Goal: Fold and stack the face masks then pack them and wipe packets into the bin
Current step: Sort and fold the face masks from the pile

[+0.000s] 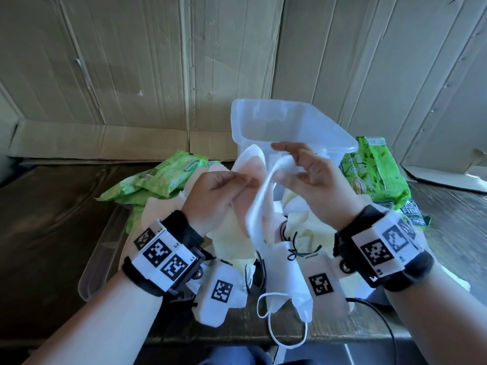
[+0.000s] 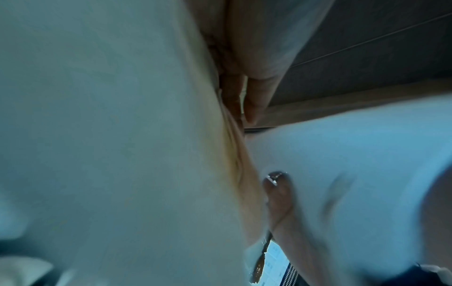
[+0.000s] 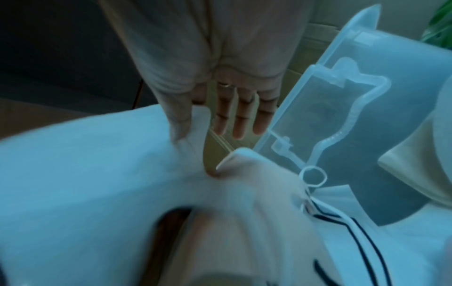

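A white face mask (image 1: 259,204) with a pinkish inner side hangs in the air in front of the clear plastic bin (image 1: 290,119). My left hand (image 1: 241,181) pinches its left edge, and the mask (image 2: 110,135) fills most of the left wrist view. My right hand (image 1: 288,164) pinches the mask's upper right edge between thumb and forefinger. In the right wrist view the thumb (image 3: 181,123) presses into the white cloth (image 3: 97,164). Green wipe packets lie to the left (image 1: 168,175) and right (image 1: 374,169) of the bin.
Below my hands lies a loose pile of masks, pale yellow ones (image 1: 232,246) and a white one (image 1: 287,280) with its ear loops trailing over the table's front edge. A clear lid (image 1: 100,254) lies under the pile. Cardboard walls (image 1: 158,75) close off the back.
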Demonstrator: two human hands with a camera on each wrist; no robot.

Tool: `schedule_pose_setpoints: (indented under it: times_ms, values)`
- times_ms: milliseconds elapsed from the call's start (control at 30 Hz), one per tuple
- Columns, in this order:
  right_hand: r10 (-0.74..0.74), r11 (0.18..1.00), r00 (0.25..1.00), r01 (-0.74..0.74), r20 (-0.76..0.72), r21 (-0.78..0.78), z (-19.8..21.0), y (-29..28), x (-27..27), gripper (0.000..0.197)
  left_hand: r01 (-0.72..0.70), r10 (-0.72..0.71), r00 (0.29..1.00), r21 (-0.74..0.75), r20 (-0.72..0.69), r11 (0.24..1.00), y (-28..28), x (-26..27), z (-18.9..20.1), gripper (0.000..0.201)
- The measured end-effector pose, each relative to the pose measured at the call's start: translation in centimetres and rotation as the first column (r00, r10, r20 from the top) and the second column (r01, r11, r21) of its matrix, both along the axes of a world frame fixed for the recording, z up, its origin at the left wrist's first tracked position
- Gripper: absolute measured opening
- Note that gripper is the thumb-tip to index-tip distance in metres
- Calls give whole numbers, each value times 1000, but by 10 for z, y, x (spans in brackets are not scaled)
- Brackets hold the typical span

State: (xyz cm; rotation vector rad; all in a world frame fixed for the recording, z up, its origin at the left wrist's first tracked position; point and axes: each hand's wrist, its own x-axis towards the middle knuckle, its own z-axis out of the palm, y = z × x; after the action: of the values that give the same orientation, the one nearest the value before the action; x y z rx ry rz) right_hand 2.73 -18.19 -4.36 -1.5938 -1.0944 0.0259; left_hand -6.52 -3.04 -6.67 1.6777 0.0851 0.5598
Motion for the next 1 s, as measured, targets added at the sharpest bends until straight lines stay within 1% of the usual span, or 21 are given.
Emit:
schedule_pose_setpoints:
  times_ms: [33,67,100,167,200,233,267,333,367,400,433,500,567,600,700,733,800,833,933,967,1000]
  values:
    - [22,999,1000,-21,-18,29,1,-3,4,24,-7,7,1000,-8,15,1000,3,0,-1,12]
    - [64,996,997,-61,-50,58,3,-6,6,13,-13,14,1000,-17,28,1000,5,-1,0,12]
    - [94,992,991,-85,-98,92,5,-9,8,7,-38,39,999,-15,32,999,7,-1,1,19]
    - [113,987,982,-93,-155,131,7,-13,13,18,-116,115,993,29,29,993,6,-1,2,32]
    - [101,990,983,-84,-155,113,7,-13,14,21,-136,135,991,38,17,990,5,-1,3,36]
    - [94,994,984,-83,-149,77,8,-13,14,22,-123,123,992,31,-2,992,5,-1,2,39]
    - [89,996,985,-85,-145,34,10,-12,14,24,-80,80,997,11,-21,997,5,0,2,43]
    - [95,993,982,-106,-164,-57,13,-14,13,31,53,-56,997,-51,-53,997,8,0,0,58]
    - [95,989,981,-113,-170,-100,14,-15,14,36,89,-92,994,-60,-50,994,12,2,-2,66]
    - [90,983,981,-115,-169,-142,15,-16,15,41,112,-114,992,-47,-45,993,14,3,-2,69]
    - [76,978,985,-104,-155,-182,15,-16,17,46,127,-128,991,-28,-41,991,13,2,0,66]
    - [42,968,993,-67,-109,-242,15,-13,19,52,125,-123,991,33,-42,992,11,2,-1,50]
    - [9,961,998,-27,-68,-274,14,-8,18,53,116,-112,992,76,-63,990,7,1,-1,17]
    - [-18,963,999,4,-48,-270,13,-5,18,53,110,-102,992,103,-75,989,5,-1,-1,11]
    - [-120,981,993,116,-16,-156,9,1,13,44,69,-52,993,155,-107,985,4,-1,-3,4]
    - [-143,982,990,140,-15,-131,5,2,11,40,69,-55,994,152,-97,986,3,-2,-4,7]
    - [-132,983,991,128,-25,-130,-4,4,7,40,61,-51,995,117,-82,991,3,0,-4,16]
    - [-117,984,993,113,-25,-138,-10,5,4,40,48,-39,996,110,-76,993,3,2,-5,18]
    - [-108,989,993,101,-52,-110,-16,5,3,42,23,-17,998,108,-53,994,1,4,-6,9]
    - [-99,991,991,91,-85,-99,-14,3,4,46,28,-23,999,95,-46,995,0,4,-5,7]
    - [-82,993,990,71,-116,-100,-11,1,6,51,35,-32,999,79,-36,996,0,3,-6,11]
